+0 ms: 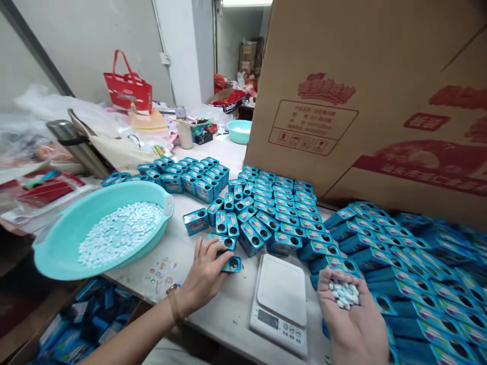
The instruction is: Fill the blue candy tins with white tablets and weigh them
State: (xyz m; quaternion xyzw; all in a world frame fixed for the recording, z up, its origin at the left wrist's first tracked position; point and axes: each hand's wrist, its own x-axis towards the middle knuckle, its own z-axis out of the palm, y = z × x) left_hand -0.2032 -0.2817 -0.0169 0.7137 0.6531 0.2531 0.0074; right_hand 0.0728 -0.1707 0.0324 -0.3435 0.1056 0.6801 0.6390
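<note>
Currently, the left hand [203, 272] has thumb and fingers clamped about a blue tin [235, 264], left of the scale [282, 294]. The right hand [355, 324], fingers together and curled, cups loose tablets [344, 294]. Risk: a tilted palm could spill tablets. The crowded tins [375, 256] beside that hand could topple if its wrist knocks them.

Over to my left runs a pale grey wall [87, 30], with a white pillar [177, 30] beside it, beyond the pale worktop [228, 153]. Past that, stacked cartons [247, 53] sit far back under a bright light [247, 2].
</note>
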